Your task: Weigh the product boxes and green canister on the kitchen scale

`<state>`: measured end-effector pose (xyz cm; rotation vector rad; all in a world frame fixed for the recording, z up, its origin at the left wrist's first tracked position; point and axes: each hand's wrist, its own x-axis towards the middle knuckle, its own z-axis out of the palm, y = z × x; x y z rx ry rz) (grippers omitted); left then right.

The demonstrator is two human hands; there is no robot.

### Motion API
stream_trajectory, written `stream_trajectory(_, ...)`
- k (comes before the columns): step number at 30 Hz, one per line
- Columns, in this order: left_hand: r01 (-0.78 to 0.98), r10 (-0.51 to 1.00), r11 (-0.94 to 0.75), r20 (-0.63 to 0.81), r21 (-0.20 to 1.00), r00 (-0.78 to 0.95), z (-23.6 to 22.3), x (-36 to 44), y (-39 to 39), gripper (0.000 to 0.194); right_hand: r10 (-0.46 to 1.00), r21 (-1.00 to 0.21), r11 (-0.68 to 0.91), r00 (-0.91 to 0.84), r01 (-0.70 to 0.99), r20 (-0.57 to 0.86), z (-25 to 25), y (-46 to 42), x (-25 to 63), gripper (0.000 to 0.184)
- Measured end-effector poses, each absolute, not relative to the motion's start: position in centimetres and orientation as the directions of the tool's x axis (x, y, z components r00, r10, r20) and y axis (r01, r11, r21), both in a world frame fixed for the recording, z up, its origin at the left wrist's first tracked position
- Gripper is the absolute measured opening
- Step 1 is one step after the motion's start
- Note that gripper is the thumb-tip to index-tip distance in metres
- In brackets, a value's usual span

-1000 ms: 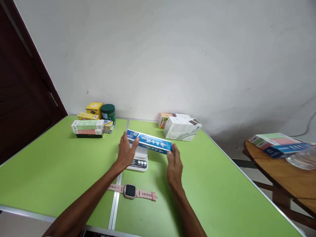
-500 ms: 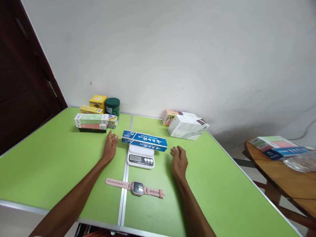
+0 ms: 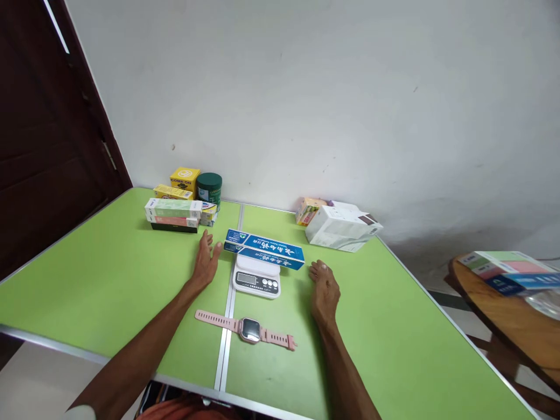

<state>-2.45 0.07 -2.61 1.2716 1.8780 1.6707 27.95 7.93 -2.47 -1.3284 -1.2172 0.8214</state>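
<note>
A blue toothpaste box (image 3: 266,248) lies crosswise on a small white kitchen scale (image 3: 256,286), overhanging it on both sides. My left hand (image 3: 206,261) rests on the table left of the box, thumb and fingers apart, holding nothing. To the right of the box is my right hand (image 3: 325,290), fingers loosely bent with nothing in them. Neither hand touches the box or the scale. In front of the scale, a pink smartwatch (image 3: 250,330) is laid out flat with its strap spread to both sides.
On the green table (image 3: 122,280), stacked slim boxes (image 3: 172,208), yellow boxes (image 3: 185,178) and a green jar (image 3: 209,186) stand at the back left. A white box (image 3: 341,226) and an orange box (image 3: 307,211) sit back right. A wooden stool (image 3: 485,300) with boxes stands at the right.
The whole view has shifted slightly, so things appear farther right. My left hand's thumb and fingers have spread a little. The box, scale and watch keep their places.
</note>
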Motion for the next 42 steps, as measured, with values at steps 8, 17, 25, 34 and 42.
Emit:
stream_trajectory(8, 0.415, 0.883, -0.135, 0.299, 0.900, -0.362, -2.0, 2.1, -0.9, 0.083, 0.987, -0.965, 0.118, 0.083, 0.233, 0.140, -1.9, 5.4, 25.8, 0.082)
stream_trajectory(17, 0.480, 0.566, -0.222, 0.514, 0.848, -0.645, 3.0, -4.2, -1.3, 0.081, 0.959, -0.954, 0.283, -0.060, 0.094, 0.279, 2.7, 6.0, 15.7, 0.079)
stream_trajectory(25, 0.546, 0.290, -0.071, 0.541, 0.835, -0.789, 5.5, -16.7, -1.1, 0.072, 0.862, -0.918, 0.395, -0.361, 0.035, 0.357, 7.2, 7.9, 2.2, 0.081)
stream_trajectory(34, 0.552, 0.362, 0.097, 0.487, 0.828, -0.795, 3.3, -20.9, -0.7, 0.068, 0.843, -0.912, 0.403, -0.415, 0.069, 0.341, 4.3, 8.8, -0.2, 0.074)
stream_trajectory(42, 0.773, 0.290, 0.053, 0.731, 0.632, -0.617, 5.2, -15.3, -1.3, 0.090, 0.860, -0.825, 0.511, -0.124, 0.244, 0.496, 3.7, 10.5, 14.0, 0.055)
